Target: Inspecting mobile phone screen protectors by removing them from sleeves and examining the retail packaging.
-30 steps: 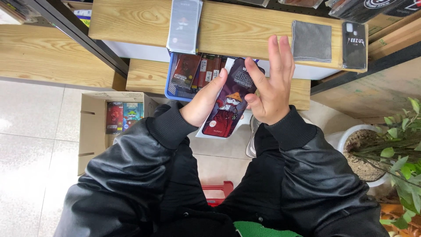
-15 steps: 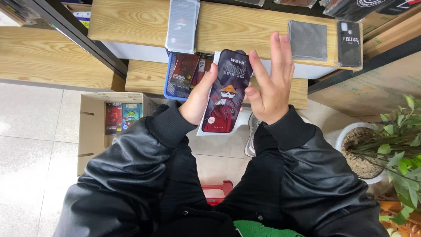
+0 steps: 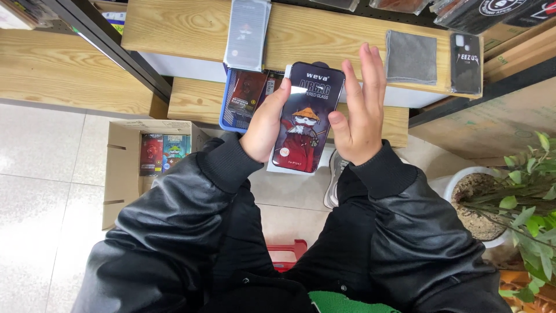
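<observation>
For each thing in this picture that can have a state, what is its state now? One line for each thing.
Left hand: grips the left edge of the flat dark package.
Right hand: fingers spread open, thumb at the package's right edge.
Flat dark package: held upright, printed face toward the camera.
Cardboard box: open, on the floor, packages inside.
Blue bin: open, packages standing in it.
Grey cloth: lying flat on the wooden shelf.

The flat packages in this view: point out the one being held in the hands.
It is the dark package with the cartoon figure, held upright between the left hand and right hand. The grey package lies untouched on the wooden shelf.
</observation>
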